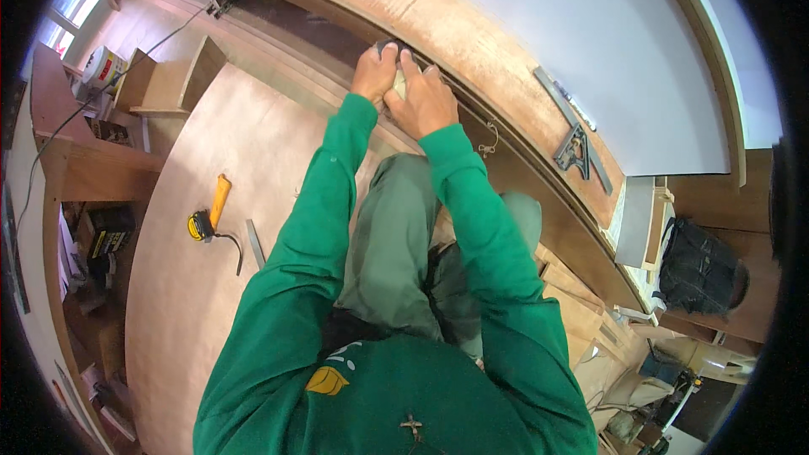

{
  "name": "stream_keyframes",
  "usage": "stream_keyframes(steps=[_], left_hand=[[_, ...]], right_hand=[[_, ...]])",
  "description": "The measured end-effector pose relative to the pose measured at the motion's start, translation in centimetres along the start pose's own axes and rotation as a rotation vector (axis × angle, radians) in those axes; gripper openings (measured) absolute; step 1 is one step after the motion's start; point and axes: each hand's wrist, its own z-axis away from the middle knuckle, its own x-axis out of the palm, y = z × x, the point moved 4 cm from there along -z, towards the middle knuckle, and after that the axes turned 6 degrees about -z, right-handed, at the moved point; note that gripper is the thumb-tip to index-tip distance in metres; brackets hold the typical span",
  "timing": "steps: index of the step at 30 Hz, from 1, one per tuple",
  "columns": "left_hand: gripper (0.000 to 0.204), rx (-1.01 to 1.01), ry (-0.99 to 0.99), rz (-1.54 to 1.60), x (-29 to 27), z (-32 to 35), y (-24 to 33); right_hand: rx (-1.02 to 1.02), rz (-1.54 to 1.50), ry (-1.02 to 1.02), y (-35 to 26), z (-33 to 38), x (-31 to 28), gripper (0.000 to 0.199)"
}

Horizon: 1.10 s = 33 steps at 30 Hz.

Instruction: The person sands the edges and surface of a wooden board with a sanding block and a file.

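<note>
Pale object (399,84), mostly hidden, sits beside a long brown wooden edge (539,170); I see the left hand (372,76) and right hand (428,103) curled around it. Beyond lies a grainy wooden board (472,42) bearing a metal combination square (575,152); leftward, smooth plywood (202,303) carries a yellow-black tape measure (200,226) and yellow handle (221,198).

Printed in red and yellow on the label of the white bucket (103,67) at upper left. Lettered in yellowish print across the black box (112,232) in the open cabinet (108,164) at left. Lettered too, though blurred, on the dark carton (109,131) below the bucket. Marked too small to read on the yellow-and-black tape measure (200,226).
</note>
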Motion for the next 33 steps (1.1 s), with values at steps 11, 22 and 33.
stream_keyframes(steps=[11,22,33], left_hand=[[0.028,-0.045,-0.05,0.084,-0.1,-1.1,-0.6],[0.032,0.038,0.032,0.015,-1.4,-1.8,-1.2],[0.03,-0.048,0.016,0.105,-1.3,-0.8,0.4]], right_hand=[[0.03,-0.021,-0.004,-0.2,-0.5,-0.1,0.075],[0.013,-0.03,-0.025,-1.1,-0.3,0.0,0.074],[-0.051,-0.007,-0.005,-1.2,-1.0,0.3,0.08]])
